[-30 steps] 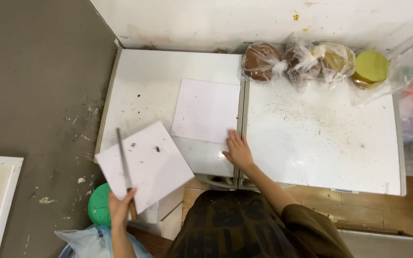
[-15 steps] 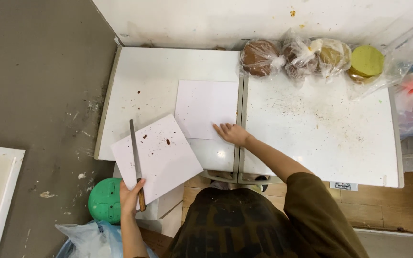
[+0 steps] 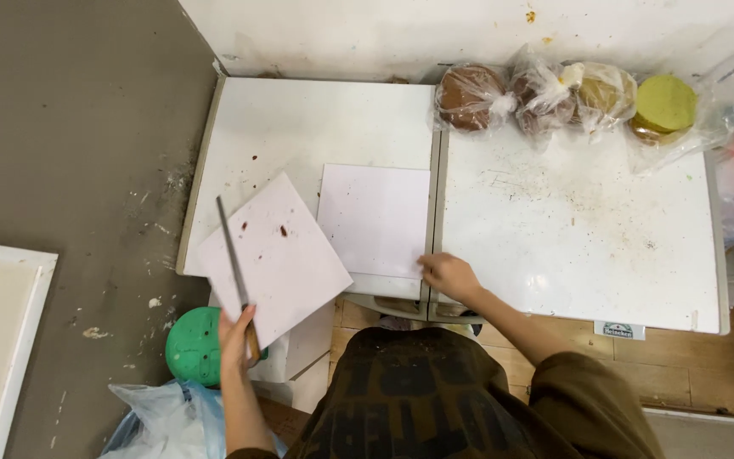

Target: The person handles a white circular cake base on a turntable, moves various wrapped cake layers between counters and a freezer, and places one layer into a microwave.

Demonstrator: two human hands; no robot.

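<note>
3 clear knotted bags (image 3: pixel 537 93) at table's back edge; small white-green label (image 3: pixel 620 330) on front edge

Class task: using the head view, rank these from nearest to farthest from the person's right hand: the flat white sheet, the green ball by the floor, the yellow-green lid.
From the right hand:
1. Flat white sheet, touching its corner.
2. Green ball, lower left.
3. Yellow-green lid, far upper right.
</note>
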